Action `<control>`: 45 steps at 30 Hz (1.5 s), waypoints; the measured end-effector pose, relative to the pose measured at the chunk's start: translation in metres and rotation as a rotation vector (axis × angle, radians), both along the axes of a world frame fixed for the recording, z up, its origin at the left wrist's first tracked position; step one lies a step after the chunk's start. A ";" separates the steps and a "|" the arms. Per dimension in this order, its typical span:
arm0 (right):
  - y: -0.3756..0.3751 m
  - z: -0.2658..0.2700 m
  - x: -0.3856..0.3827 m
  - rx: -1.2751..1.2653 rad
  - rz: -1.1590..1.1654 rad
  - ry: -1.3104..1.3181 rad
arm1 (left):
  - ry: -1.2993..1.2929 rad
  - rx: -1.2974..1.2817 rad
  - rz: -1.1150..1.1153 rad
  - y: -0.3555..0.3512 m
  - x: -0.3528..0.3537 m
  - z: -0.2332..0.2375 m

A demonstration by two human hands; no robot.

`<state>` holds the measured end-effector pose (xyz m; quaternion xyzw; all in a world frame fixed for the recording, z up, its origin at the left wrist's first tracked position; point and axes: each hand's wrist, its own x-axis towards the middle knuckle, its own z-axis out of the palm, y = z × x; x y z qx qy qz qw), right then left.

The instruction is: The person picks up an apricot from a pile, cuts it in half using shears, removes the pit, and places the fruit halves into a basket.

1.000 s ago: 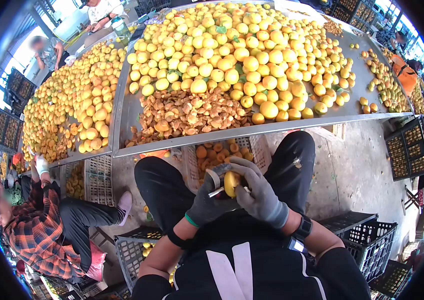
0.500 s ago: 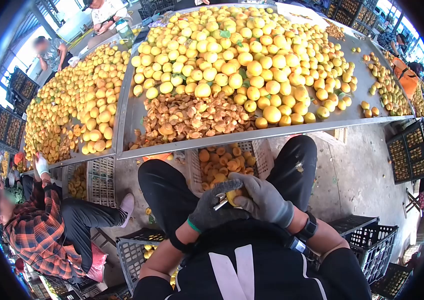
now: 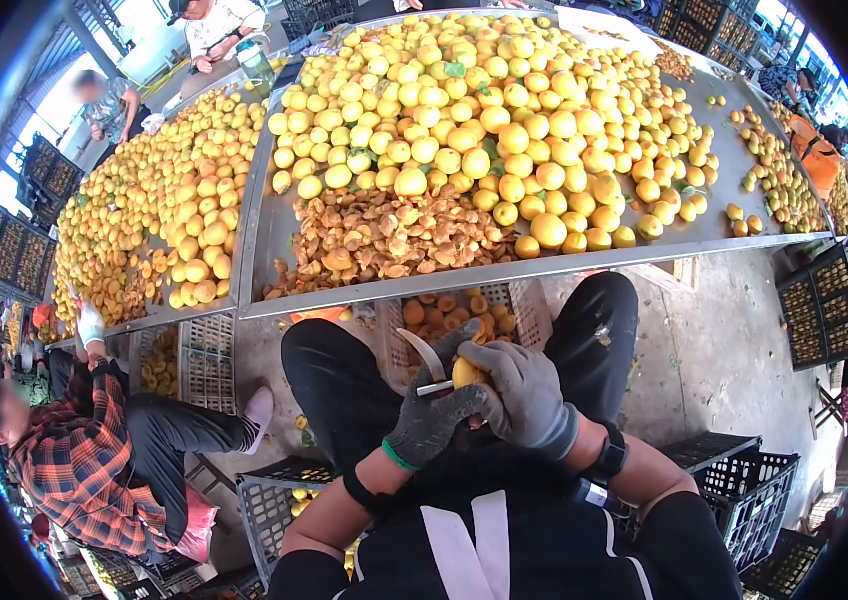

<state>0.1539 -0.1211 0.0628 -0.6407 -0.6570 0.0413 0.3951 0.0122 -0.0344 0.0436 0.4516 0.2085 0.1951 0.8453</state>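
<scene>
My left hand [image 3: 434, 415], in a dark grey glove, is closed around a curved knife [image 3: 422, 352] whose blade points up and to the left. Gripped in my right hand [image 3: 527, 392], in a lighter grey glove, is a yellow apricot [image 3: 467, 373]. Both hands meet above my lap, with the apricot between them. Just beyond them, a light crate [image 3: 532, 312] between my knees holds orange fruit halves [image 3: 444, 312]. On the metal table [image 3: 414, 277] ahead lie a large heap of apricots [image 3: 454, 110] and a pile of brownish pieces [image 3: 384, 235].
A person in a plaid shirt [image 3: 84, 462] sits at the left, near another light crate [image 3: 207, 360]. Black crates stand beside me at left [image 3: 262, 515] and right [image 3: 752, 500]. More people sit beyond the left table. Stacked fruit crates [image 3: 824, 305] stand at far right.
The curved blade now shows above my left hand, whose fingers have shifted around it. The apricot shows more plainly. The whole view has moved slightly.
</scene>
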 end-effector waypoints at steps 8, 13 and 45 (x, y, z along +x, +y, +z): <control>0.009 -0.016 -0.005 0.205 -0.031 0.136 | 0.053 0.000 0.094 -0.007 0.013 0.007; 0.011 -0.022 -0.009 0.116 -0.058 0.335 | 0.067 -0.053 0.209 -0.010 0.018 0.004; 0.022 -0.012 -0.021 -0.128 0.111 1.095 | 0.007 -0.184 0.143 0.016 0.012 -0.008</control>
